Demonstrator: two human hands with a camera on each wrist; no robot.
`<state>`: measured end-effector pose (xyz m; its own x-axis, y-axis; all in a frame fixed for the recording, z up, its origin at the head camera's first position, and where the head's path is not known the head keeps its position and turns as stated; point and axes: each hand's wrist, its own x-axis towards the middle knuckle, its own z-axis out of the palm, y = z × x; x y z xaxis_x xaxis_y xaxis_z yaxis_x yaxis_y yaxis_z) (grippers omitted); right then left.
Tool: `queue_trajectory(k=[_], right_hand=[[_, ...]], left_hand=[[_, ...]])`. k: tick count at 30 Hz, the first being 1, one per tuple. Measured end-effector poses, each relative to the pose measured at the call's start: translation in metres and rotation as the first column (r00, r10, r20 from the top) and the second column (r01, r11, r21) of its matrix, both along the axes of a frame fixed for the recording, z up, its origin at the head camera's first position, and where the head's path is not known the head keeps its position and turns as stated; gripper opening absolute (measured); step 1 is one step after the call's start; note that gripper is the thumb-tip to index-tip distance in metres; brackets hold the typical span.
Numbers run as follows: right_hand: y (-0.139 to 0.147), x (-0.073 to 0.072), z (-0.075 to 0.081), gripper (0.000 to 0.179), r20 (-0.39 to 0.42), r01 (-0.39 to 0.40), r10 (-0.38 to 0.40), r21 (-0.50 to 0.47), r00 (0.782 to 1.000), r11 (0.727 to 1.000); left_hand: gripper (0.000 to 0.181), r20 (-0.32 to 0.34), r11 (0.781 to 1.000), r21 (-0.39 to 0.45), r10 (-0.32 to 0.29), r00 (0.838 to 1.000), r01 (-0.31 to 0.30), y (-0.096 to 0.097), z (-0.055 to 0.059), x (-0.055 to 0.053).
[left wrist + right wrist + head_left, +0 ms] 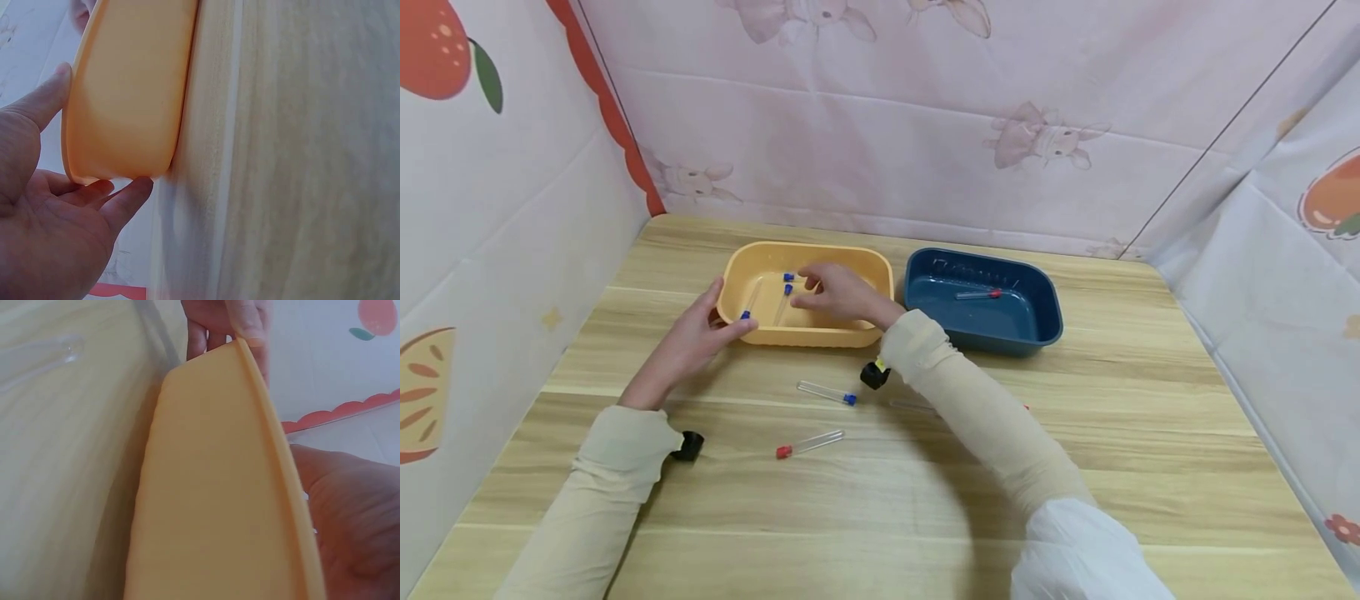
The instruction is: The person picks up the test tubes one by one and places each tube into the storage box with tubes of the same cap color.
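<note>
My left hand [696, 333] grips the left front corner of a yellow plastic tub [808, 337], thumb at the rim and fingers against the outer end wall [125, 94]. Inside that tub lie a few clear test tubes with blue caps: one tube [752, 302] close to the left thumb, another tube [785, 302] further in, and a blue cap [788, 277] behind it. Over the tub reaches my right hand [838, 293], its thumb and fingers apart with nothing between them, just right of the blue caps. The tub's front wall hides its fingers in the right wrist view.
Right of the yellow tub stands a dark blue tub [985, 340] holding a red-capped test tube [976, 295]. On the wooden table [737, 517] lie a blue-capped tube [826, 392], a red-capped tube [810, 444] and another tube [913, 407] partly hidden under the right forearm. Printed curtains [880, 167] surround the table.
</note>
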<state>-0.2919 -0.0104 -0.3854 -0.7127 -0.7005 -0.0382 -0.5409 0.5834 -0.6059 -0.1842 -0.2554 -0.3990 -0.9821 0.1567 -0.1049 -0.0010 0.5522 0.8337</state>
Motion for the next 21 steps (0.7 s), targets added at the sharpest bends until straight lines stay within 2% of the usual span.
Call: queue_trajectory(k=[5, 8, 12, 21], right_hand=[[0.009, 0.005, 0.007, 0.053, -0.033, -0.019, 0.017, -0.047, 0.999, 0.999], [0.014, 0.010, 0.012, 0.049, -0.047, -0.026, 0.023, -0.066, 0.999, 0.997], [0.020, 0.017, 0.019, 0.046, -0.065, -0.022, 0.017, -0.079, 0.998, 0.997], [0.029, 0.031, 0.033, 0.037, -0.121, -0.008, -0.009, -0.138, 0.993, 0.990]], left_hand=[[0.100, 0.005, 1.000, -0.004, 0.009, 1.000, -0.008, 0.001, 0.000, 0.001], [0.097, -0.015, 1.000, 0.000, 0.006, 1.000, -0.006, 0.001, -0.002, 0.001], [0.095, -0.041, 1.000, 0.001, -0.002, 0.999, 0.002, 0.000, -0.004, 0.000], [0.094, -0.044, 1.000, 0.003, -0.004, 0.999, 0.004, 0.001, -0.003, 0.001]])
